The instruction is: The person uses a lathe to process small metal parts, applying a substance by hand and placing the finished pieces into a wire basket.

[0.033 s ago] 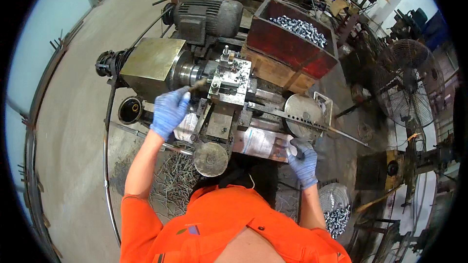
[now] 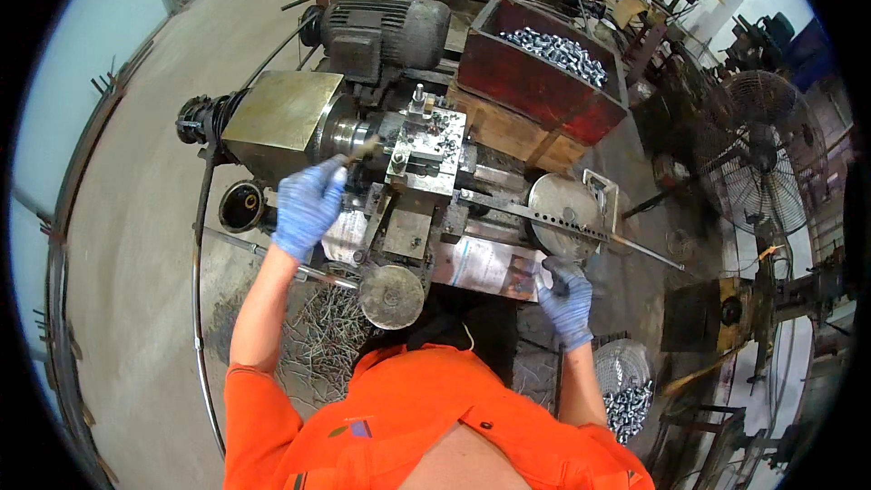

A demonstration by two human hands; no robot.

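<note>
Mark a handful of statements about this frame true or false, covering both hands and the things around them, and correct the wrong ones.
1. The left hand holds a brush-like tool. True.
2. The right hand is bare. False: it wears a blue glove, as the left one does.
3. Small shiny metal parts lie in the red box. True.
4. The large fan stands at the left of the picture. False: it stands at the right.
5. The ridged motor is farther from the person than the round grey disc. True.
6. The person's sleeves are green. False: they are orange.
</note>
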